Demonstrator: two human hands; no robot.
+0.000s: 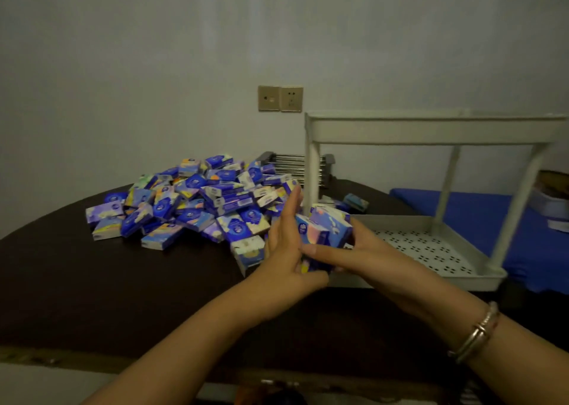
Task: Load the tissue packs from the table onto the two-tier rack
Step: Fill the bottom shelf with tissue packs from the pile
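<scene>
Dark table, heaped with tissue packs, rack at its right end

The dark brown table (92,281) carries a loose heap of blue and purple tissue packs (197,201) across its far middle, some flat, some tilted on one another. One stray pack (356,202) lies apart behind the rack's near post. The pale two-tier rack (431,127) stands on the right end, its perforated lower tray (431,247) bare at the right. A metal slatted rack (295,166) sits at the far edge by the wall.
</scene>
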